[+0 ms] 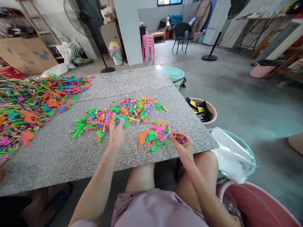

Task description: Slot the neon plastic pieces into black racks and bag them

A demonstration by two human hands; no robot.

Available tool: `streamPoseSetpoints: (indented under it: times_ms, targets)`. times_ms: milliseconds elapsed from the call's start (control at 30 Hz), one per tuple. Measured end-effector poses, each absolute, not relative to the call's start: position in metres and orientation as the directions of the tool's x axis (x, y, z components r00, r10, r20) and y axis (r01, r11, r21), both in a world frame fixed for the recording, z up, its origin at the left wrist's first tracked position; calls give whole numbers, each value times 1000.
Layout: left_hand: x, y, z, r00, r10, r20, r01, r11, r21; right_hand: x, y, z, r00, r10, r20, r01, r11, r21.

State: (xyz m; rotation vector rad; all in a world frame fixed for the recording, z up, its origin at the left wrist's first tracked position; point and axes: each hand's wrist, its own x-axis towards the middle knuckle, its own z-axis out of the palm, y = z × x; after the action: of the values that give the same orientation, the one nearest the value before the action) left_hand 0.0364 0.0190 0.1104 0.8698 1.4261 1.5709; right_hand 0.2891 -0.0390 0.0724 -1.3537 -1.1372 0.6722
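At the middle pile of small neon plastic toys (142, 108), my left hand (116, 134) pinches a green and blue plastic toy (124, 121); a yellowish stick shows beside it. My right hand (186, 147) curls round a bunch of small red, yellow and blue pieces (180, 138), at the right edge of a smaller pile of pink, green and orange toys (156, 135). Both piles lie on the speckled grey table (132, 154). The exact kind of toy is too small to make out.
A large heap of similar toys (30, 107) covers the table's left. Beyond its right edge stand a teal basin (174, 73), a pink tub with black and yellow items (214, 111), a clear plastic bag (229, 154) and a big pink tub (262, 195). Another person's foot (59, 198) shows lower left.
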Motion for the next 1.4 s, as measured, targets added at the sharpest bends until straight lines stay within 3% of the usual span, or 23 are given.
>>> streamPoseSetpoints:
  times_ms: [100, 233, 433, 567, 633, 900, 1033, 1167, 1400]
  targets:
    - [20, 27, 100, -463, 886, 19, 41, 0, 999, 307, -44, 64, 305, 941, 144, 217, 79, -973]
    - [56, -30, 56, -345, 937, 60, 246, 28, 969, 294, -68, 42, 170, 985, -23, 94, -39, -995]
    - [88, -82, 34, -117, 992, 43, 324, -3, 946, 264, -75, 21, 106, 994, 29, 269, 0, -963]
    - [65, -77, 59, 2, 1000, 20, 275, -20, 961, 262, -70, 27, 13, 982, 187, 258, 178, -950]
    - [57, -74, 69, 20, 1000, 12, 224, -16, 974, 258, -67, 31, -20, 981, 192, 196, 192, -962]
    - [102, -80, 76, -123, 991, -51, -207, 25, 978, 224, -63, 55, 80, 985, -155, -155, -141, -978]
    - [108, -83, 83, -148, 968, -201, -394, 129, 910, 237, -70, 77, 40, 999, -6, -23, -5, -1000]
    - [96, -83, 95, -43, 975, -219, -321, 194, 927, 257, -76, 93, 13, 976, 219, 211, 212, -954]
    - [97, -85, 103, -48, 984, -171, -265, 153, 952, 263, -76, 98, -49, 938, 344, 353, 339, -872]
